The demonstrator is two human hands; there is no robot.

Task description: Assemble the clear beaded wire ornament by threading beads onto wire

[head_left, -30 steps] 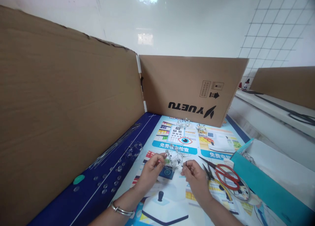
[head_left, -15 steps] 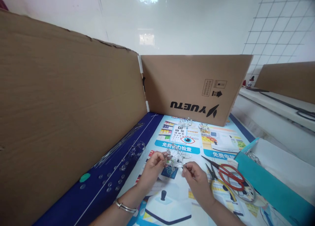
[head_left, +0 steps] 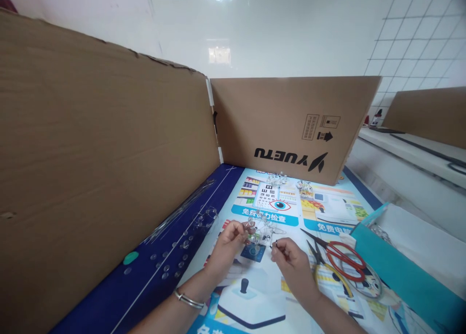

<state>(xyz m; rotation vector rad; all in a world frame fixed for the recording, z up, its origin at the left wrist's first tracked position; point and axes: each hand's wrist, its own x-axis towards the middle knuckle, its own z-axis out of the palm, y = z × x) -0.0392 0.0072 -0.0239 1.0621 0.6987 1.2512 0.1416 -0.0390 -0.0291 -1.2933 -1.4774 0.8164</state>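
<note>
Between my hands is a clear beaded wire piece [head_left: 260, 231], made of transparent beads joined by thin wire. My left hand [head_left: 230, 244] pinches its left side, thumb against forefinger; a metal bangle [head_left: 189, 300] circles that wrist. On the other side my right hand [head_left: 291, 261] has its fingertips closed near the lower right of the piece, on what looks like a thin wire end. The exact spot of that grip is too small to make out. Loose clear beads [head_left: 166, 268] lie on the blue strip to the left, by a looser wire-and-bead piece [head_left: 207, 217].
Red-handled scissors [head_left: 345, 261] and yellow-handled pliers [head_left: 333, 273] lie right of my hands, over a wire coil [head_left: 376, 288]. A teal box [head_left: 400, 261] stands further right. Cardboard panels [head_left: 284, 120] wall the back and left. Finished-looking bead clusters [head_left: 277, 179] sit at the back; straight wires [head_left: 178, 212] lie left.
The view has shifted slightly, so everything sits a little further right. Both hands keep nearly the same pose and grip around the beaded piece.
</note>
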